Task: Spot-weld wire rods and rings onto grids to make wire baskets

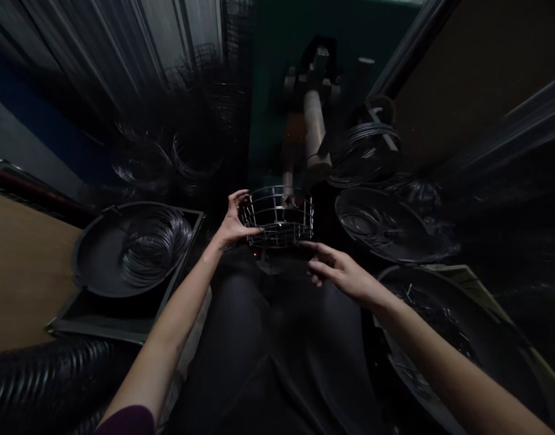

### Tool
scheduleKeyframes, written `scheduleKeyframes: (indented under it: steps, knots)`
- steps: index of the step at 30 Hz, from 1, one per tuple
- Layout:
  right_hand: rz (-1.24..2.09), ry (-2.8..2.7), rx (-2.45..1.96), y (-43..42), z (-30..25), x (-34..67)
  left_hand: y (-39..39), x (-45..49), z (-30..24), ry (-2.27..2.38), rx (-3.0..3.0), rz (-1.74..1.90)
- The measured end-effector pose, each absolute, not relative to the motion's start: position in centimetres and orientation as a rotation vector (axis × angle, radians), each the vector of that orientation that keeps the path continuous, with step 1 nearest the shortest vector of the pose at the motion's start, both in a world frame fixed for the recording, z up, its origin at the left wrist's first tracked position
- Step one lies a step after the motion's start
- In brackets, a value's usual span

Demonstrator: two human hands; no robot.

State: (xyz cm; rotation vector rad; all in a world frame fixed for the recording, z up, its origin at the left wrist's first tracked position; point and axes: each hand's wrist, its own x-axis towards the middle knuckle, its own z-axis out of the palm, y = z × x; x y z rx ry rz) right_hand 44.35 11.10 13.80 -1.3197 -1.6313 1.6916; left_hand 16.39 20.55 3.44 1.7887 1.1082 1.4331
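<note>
A round wire basket of shiny metal rods is in front of me, just above my knees. My left hand grips its left side, with the thumb at the near side and the fingers round the far left edge. My right hand is at the basket's lower right. Its index finger reaches to the bottom wires, while the thumb and other fingers are curled in; whatever they hold is too dark to make out. A pale metal rod of the machine points down into the basket's opening.
The green machine carries a thick cylindrical arm ahead. A dark basin with wire rings stands left. On the right are another basin with rings and a larger one holding short wire pieces. Wire coils lie behind.
</note>
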Motion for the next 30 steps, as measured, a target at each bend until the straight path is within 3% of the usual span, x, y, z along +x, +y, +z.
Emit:
scheduleKeyframes:
  steps: [7, 13, 16, 30]
  knots:
    - [1.460, -2.017, -1.416, 15.7, 16.0, 40.6, 17.1, 18.1, 8.5, 1.192, 2.255, 1.145]
    - [0.323, -2.634, -1.593, 15.6, 15.0, 39.8, 17.7, 20.7, 8.6, 1.292, 2.315, 1.034]
    - [0.045, -2.846, -1.597, 14.6, 14.7, 40.4, 18.0, 21.5, 8.5, 1.308, 2.287, 1.028]
    - [-0.216, -2.833, -1.469, 15.3, 13.8, 42.1, 18.9, 22.3, 9.7, 1.287, 2.291, 0.982]
